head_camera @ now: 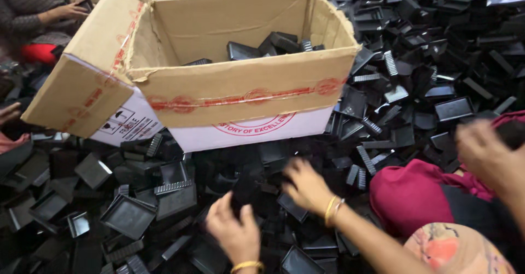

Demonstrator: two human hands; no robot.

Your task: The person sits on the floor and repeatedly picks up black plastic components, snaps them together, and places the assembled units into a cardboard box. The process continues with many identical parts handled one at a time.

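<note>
The left hand (235,233) grips a blurred black part (244,189). The right hand (307,186) digs into the black tray pile (415,88), fingers hidden, so its grip is unclear. The cardboard box (240,88) hides more trays

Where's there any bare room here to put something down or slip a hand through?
The roomiest spot is inside the cardboard box: only a few black parts sit at its far right, the left inside looks open. The floor pile of black trays is crowded everywhere, especially around the left hand and right hand.
</note>
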